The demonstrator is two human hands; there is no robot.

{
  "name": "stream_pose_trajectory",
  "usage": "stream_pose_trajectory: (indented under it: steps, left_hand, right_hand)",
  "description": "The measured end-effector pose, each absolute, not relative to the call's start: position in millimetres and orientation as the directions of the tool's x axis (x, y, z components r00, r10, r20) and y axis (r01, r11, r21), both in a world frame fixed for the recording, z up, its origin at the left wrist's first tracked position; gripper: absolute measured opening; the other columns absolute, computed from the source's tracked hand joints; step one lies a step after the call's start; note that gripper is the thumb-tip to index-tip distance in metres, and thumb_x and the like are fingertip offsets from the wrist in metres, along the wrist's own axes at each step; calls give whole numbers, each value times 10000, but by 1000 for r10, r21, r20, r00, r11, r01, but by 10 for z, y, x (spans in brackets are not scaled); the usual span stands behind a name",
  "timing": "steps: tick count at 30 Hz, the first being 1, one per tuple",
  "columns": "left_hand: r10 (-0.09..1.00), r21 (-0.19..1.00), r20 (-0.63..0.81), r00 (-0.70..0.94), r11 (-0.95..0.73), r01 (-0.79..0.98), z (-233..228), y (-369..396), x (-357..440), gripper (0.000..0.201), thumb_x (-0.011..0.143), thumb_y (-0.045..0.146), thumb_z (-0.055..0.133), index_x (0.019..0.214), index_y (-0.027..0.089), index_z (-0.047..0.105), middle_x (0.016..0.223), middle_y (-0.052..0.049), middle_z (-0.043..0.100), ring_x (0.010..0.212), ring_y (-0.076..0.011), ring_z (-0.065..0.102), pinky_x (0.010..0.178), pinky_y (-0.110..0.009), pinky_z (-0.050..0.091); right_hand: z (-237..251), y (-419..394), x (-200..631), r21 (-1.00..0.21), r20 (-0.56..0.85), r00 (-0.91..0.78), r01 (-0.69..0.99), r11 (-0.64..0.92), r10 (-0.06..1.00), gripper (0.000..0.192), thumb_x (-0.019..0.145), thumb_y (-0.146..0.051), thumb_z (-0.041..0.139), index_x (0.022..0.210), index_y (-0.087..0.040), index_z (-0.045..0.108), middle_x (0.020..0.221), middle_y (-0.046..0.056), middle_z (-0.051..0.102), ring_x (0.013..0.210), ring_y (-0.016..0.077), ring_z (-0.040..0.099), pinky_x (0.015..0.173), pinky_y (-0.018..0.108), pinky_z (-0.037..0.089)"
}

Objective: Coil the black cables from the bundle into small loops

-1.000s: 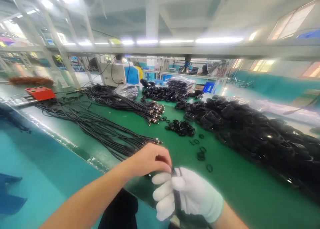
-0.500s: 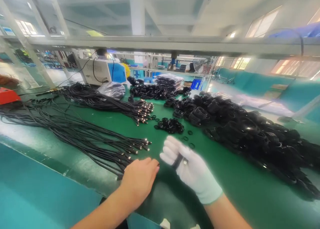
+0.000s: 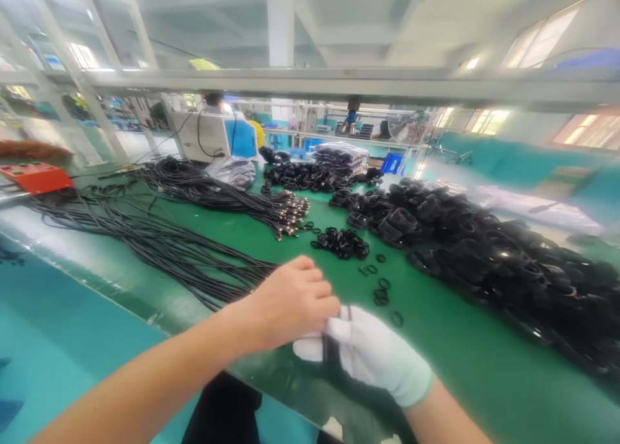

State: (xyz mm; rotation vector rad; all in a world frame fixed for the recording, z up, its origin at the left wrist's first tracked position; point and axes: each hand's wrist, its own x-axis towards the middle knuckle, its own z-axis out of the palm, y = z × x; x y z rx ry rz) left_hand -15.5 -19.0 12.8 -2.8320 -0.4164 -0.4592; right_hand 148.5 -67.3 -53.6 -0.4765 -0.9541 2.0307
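My right hand [image 3: 371, 353], in a white glove, is closed around a small black coiled cable [image 3: 331, 350] above the front of the green table. Against the glove's fingers, my bare left hand [image 3: 295, 302] is closed in a pinch; its fingertips and whatever is between them are hidden. Behind my left forearm lie loose black cables [image 3: 169, 257], their near ends covered by the hand. A small heap of black rings [image 3: 341, 244] is just beyond both hands, with several loose rings [image 3: 381, 295] to its right.
A large pile of coiled black cables [image 3: 465, 244] spreads along the right. Farther back lies a bundle of cables with metal connectors [image 3: 290, 215]. At the left stands a red box with buttons [image 3: 36, 176]; a shelf beam [image 3: 310, 81] crosses above the table.
My left hand has moved right from the loose cable ends to meet my right hand, which still holds the coiled cable. The view has turned slightly left.
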Motion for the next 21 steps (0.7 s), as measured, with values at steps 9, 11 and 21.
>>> stream_pose_trajectory:
  steps: [9,11,21]
  left_hand:
    - [209,173,340,917,-972,158,49,19,-124,102,816,272,628,756,191,617,802,31,656,816,-122,545,923,-300,310]
    - [219,62,380,899,-976,211,99,-23,-133,112,846,215,575,757,195,640,913,-6,660,923,-165,529,924,-336,311]
    - [525,724,-58,849,-563,398,109,-1,-161,93,778,279,624,786,186,624,692,34,603,604,-99,546,541,-184,400]
  right_hand:
    - [-669,-688,1511,-636,-80,-698,-515,-575,712,375,717,-238,705,1016,-30,616,876,155,698,765,243,689,775,426,519]
    - [-669,-685,1499,-619,-83,-675,-541,-569,733,346,722,-222,696,998,-27,621,858,145,701,755,234,689,778,420,520]
    - [-676,-749,1500,-591,-102,-724,-508,-627,682,381,701,-314,717,961,-58,606,814,115,688,727,229,671,779,472,485]
